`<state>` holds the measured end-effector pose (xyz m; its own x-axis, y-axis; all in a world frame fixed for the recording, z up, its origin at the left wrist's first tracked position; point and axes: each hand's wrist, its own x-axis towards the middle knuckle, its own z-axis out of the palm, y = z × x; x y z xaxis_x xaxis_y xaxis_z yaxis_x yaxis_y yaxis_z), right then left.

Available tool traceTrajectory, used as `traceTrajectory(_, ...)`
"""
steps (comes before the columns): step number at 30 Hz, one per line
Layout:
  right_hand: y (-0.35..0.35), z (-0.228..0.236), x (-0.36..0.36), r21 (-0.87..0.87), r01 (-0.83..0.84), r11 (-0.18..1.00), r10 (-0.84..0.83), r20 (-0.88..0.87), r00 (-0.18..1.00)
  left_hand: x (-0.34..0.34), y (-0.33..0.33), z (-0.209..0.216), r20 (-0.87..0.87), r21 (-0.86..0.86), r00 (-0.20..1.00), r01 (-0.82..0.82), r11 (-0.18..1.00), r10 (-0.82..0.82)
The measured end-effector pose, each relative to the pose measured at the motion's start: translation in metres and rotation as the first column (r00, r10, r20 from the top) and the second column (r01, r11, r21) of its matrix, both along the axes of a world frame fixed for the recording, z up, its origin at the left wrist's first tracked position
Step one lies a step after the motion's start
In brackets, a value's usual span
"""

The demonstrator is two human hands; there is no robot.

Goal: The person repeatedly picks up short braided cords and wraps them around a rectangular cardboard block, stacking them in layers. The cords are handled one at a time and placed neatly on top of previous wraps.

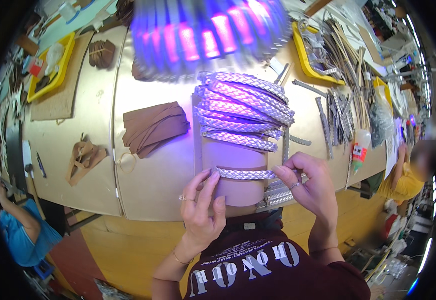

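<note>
A silvery braided strap (246, 174) lies crosswise on a rounded, pale brown form (235, 194) in front of me. My left hand (203, 205) has its fingertips pressed on the strap's left end, its thumb apart from them. At the right end, my right hand (312, 187) pinches the strap between thumb and bent index finger. Just beyond, several similar braided straps (243, 110) lie side by side over the far part of the form. More braided lengths (280, 194) show beside the form near my right hand, partly covered by it.
A large finned object (210, 37) glows purple over the far side. Brown strips (155, 127) and a tan strip coil (85, 157) lie leftward. A bottle (360, 150), grey braids (339, 117) and a yellow tray (308, 55) are rightward. People sit at both sides.
</note>
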<state>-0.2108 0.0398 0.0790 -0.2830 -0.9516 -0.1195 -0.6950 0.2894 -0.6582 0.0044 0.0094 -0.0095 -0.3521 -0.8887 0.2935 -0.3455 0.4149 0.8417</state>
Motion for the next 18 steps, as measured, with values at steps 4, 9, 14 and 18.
traceTrajectory(4, 0.002, -0.014, -0.003, 0.030, 0.005, 1.000, -0.007, 0.071, 0.997, 0.000, -0.001, 0.004, 0.036, -0.010, 0.999, 0.020, 1.000, -0.019)
traceTrajectory(9, 0.003, -0.039, 0.003, 0.053, 0.036, 0.998, -0.044, 0.152, 0.987, 0.001, 0.000, 0.007, 0.079, -0.014, 0.997, 0.019, 1.000, -0.017)
traceTrajectory(14, 0.004, -0.042, 0.009, -0.045, 0.042, 0.998, -0.035, 0.129, 0.991, 0.004, 0.000, 0.012, 0.164, -0.010, 0.986, 0.027, 1.000, -0.025)
traceTrajectory(18, 0.003, -0.030, 0.010, -0.041, 0.059, 0.997, -0.051, 0.165, 0.985, 0.003, 0.003, 0.015, 0.218, -0.235, 0.971, -0.046, 0.971, 0.098)
